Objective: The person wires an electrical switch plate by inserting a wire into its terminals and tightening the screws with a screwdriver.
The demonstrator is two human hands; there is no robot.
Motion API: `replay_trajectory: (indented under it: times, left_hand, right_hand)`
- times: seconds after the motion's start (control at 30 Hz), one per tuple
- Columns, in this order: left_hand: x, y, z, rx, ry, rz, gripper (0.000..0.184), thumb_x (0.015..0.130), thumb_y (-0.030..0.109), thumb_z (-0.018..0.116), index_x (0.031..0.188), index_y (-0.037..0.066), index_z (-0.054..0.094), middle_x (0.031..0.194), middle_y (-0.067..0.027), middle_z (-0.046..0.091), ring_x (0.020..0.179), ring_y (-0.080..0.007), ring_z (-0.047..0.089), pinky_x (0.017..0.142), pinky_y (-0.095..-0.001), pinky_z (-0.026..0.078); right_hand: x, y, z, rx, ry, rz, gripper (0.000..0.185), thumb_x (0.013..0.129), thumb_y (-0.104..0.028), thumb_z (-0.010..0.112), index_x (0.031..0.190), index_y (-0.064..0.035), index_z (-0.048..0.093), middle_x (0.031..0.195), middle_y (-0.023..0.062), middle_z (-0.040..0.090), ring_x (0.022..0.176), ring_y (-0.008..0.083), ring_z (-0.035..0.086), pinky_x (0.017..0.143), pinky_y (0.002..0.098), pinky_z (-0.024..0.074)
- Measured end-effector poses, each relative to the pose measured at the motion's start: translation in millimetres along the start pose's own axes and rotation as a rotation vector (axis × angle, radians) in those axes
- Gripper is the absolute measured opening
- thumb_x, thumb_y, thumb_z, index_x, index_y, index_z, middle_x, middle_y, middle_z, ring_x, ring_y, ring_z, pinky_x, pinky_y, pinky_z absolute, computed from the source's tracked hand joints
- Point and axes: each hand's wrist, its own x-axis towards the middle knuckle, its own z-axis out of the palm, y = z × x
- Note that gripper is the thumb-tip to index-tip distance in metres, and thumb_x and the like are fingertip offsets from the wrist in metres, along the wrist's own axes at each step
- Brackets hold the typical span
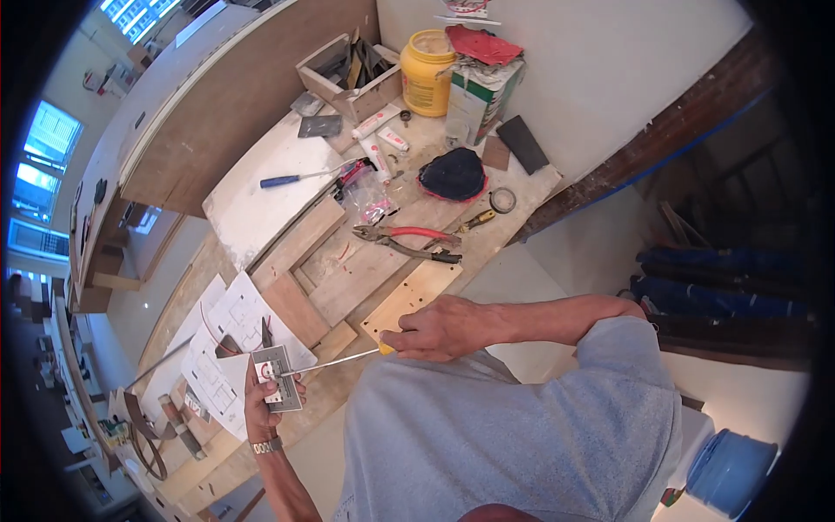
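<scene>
My left hand, with a metal-banded watch at its wrist, is closed around a grey electrical wall plate that has a white insert. Thin red and dark wires rise behind the plate, over the printed sheets. In my right hand is a screwdriver, gripped by its yellow handle, which the fingers mostly cover. Its long metal shaft reaches left to the plate's face, and the tip appears to touch the white insert. What the tip meets is too small to make out.
On the wooden workbench lie pliers, a blue-handled screwdriver, a dark cloth pad, and printed drawings. Behind them stand a yellow tub, a metal can and a wooden box of scraps. A blue water bottle is at lower right.
</scene>
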Motion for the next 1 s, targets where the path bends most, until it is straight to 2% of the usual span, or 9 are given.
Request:
replay_trajectory:
  times: [0.27,0.37,0.5,0.63,0.67,0.77,0.87,0.93,1.0]
  left_hand:
    - [-13.9,-10.5,-3.9,-0.034,0.057,0.030,0.078,0.083,0.011,0.067,0.156,0.010,0.038,0.108,-0.0327,0.070,0.084,-0.0427,0.079,0.063,-0.0532,0.070]
    - [-16.9,-12.4,-3.7,-0.042,0.075,0.015,0.079,0.082,0.011,0.069,0.154,0.010,0.039,0.106,-0.0318,0.070,0.081,-0.0419,0.079,0.063,-0.0533,0.070]
    - [-19.6,-15.7,2.9,0.013,0.208,0.069,0.088,0.080,0.014,0.076,0.160,0.008,0.039,0.122,-0.0224,0.069,0.093,-0.0395,0.079,0.074,-0.0528,0.071]
    - [-24.4,-10.3,-2.2,-0.013,0.116,0.005,0.094,0.083,0.015,0.077,0.166,0.011,0.032,0.113,-0.0276,0.071,0.087,-0.0406,0.079,0.066,-0.0511,0.069]
    - [-26.5,-8.4,-2.6,-0.032,0.058,0.006,0.083,0.086,0.011,0.074,0.160,0.009,0.037,0.118,-0.0287,0.072,0.090,-0.0381,0.079,0.074,-0.0506,0.069]
    - [-28.6,-18.7,-6.4,-0.066,0.045,0.039,0.083,0.088,0.012,0.075,0.161,0.010,0.034,0.118,-0.0300,0.072,0.096,-0.0405,0.080,0.077,-0.0515,0.070]
    - [-29.0,-36.5,-3.6,-0.182,-0.094,0.123,0.083,0.094,0.021,0.078,0.162,0.011,0.032,0.124,-0.0293,0.070,0.100,-0.0452,0.079,0.079,-0.0562,0.070]
    - [-23.3,-44.7,1.4,-0.317,-0.118,0.192,0.090,0.099,0.041,0.075,0.169,0.014,0.024,0.123,-0.0348,0.070,0.100,-0.0480,0.078,0.075,-0.0583,0.070]
    - [-23.2,-51.2,3.2,-0.391,-0.087,0.175,0.079,0.105,0.044,0.067,0.167,0.014,0.027,0.123,-0.0356,0.069,0.099,-0.0484,0.078,0.074,-0.0587,0.070]
  right_hand:
    - [13.1,0.0,-8.5,0.289,-0.085,0.069,0.041,0.108,-0.038,0.064,0.137,-0.0097,0.063,0.091,0.0126,0.068,0.079,0.0350,0.071,0.070,0.0494,0.0582]
    - [21.4,2.1,-14.5,0.467,-0.144,0.141,0.034,0.107,-0.037,0.063,0.126,-0.0077,0.063,0.094,0.0160,0.071,0.089,0.0422,0.071,0.079,0.0559,0.0550]
    - [30.0,4.8,-12.8,0.608,-0.143,0.234,0.031,0.105,-0.029,0.067,0.124,-0.0051,0.068,0.105,0.0190,0.075,0.099,0.0406,0.073,0.085,0.0472,0.0563]
    - [42.0,2.9,-15.6,0.744,-0.187,0.330,0.033,0.100,-0.022,0.078,0.125,-0.0027,0.071,0.112,0.0153,0.077,0.101,0.0314,0.076,0.089,0.0372,0.0577]
    - [45.1,4.2,-16.2,0.763,-0.236,0.295,0.033,0.100,-0.022,0.078,0.125,-0.0027,0.071,0.112,0.0153,0.077,0.101,0.0314,0.076,0.089,0.0372,0.0577]
    - [51.3,8.8,-29.0,0.562,-0.198,0.241,0.035,0.099,-0.022,0.080,0.126,-0.0001,0.072,0.109,0.0155,0.078,0.099,0.0293,0.076,0.089,0.0359,0.0580]
    - [50.8,10.4,-43.4,0.486,-0.149,0.186,0.036,0.096,-0.018,0.082,0.125,0.0019,0.075,0.106,0.0177,0.079,0.095,0.0296,0.077,0.086,0.0351,0.0584]
    - [49.4,11.6,-47.1,0.415,-0.186,0.252,0.034,0.094,-0.014,0.083,0.124,0.0027,0.076,0.101,0.0184,0.079,0.089,0.0264,0.077,0.081,0.0340,0.0581]
    - [45.3,13.8,-39.2,0.495,-0.140,0.251,0.034,0.094,-0.013,0.082,0.123,0.0024,0.077,0.098,0.0171,0.079,0.085,0.0247,0.076,0.077,0.0334,0.0570]
